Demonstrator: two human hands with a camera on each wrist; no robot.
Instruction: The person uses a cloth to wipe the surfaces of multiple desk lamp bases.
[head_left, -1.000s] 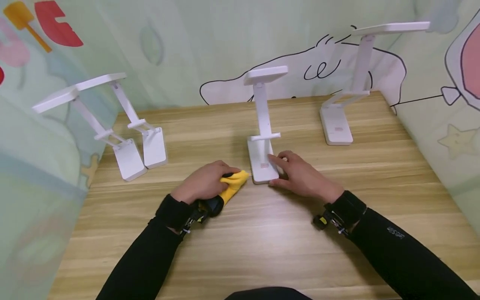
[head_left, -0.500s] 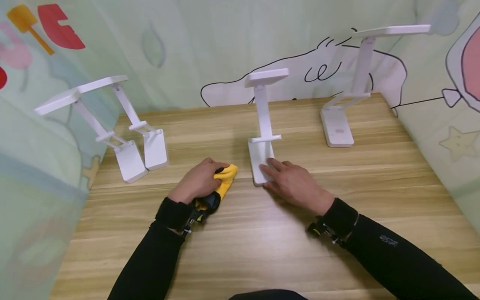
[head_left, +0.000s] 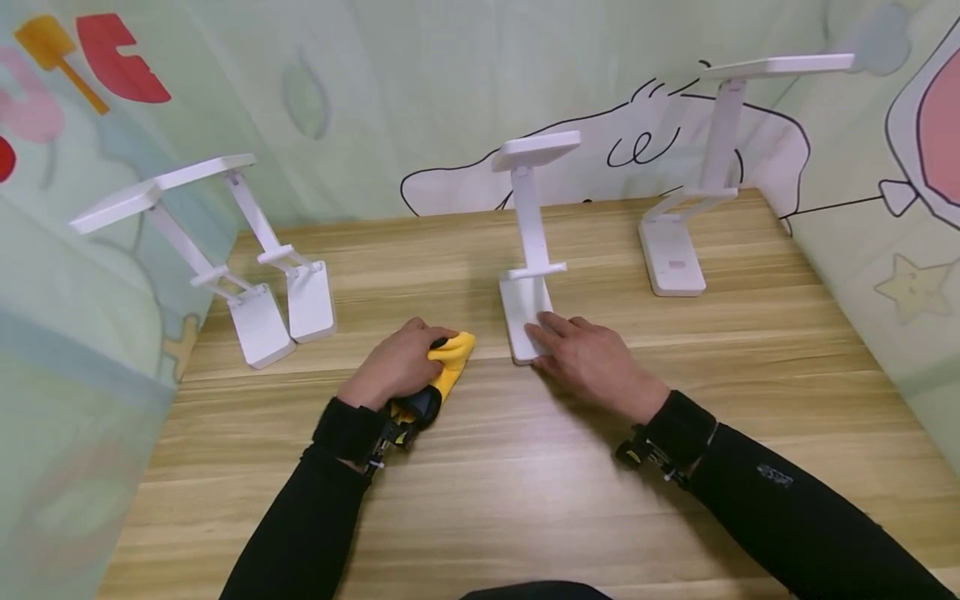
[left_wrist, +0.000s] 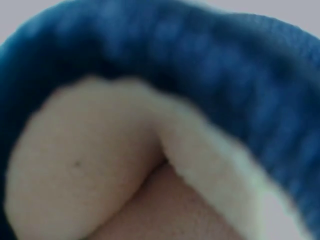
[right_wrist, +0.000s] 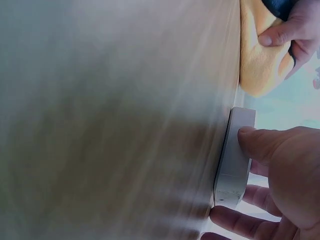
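Note:
My left hand [head_left: 401,358] grips a yellow cloth [head_left: 453,354] with dark parts, low over the table and left of the middle desk lamp. The cloth [right_wrist: 262,55] shows pinched under the thumb in the right wrist view; in the left wrist view a blurred dark blue fabric [left_wrist: 200,60] fills much of the frame. A white desk lamp [head_left: 531,221] stands unfolded at the table's middle. On the right side of its base [head_left: 522,321], my right hand [head_left: 600,367] holds on, fingers over the top and thumb [right_wrist: 255,142] against the front edge.
Two more white desk lamps [head_left: 261,327] [head_left: 311,300] stand close together at the left. Another white lamp [head_left: 672,254] is at the back right. A printed curtain [head_left: 360,100] rises behind the wooden table [head_left: 480,500].
My left hand has drawn the cloth leftward, away from the lamp's base. My right hand has shifted further onto the base, and the middle lamp has moved slightly back and right.

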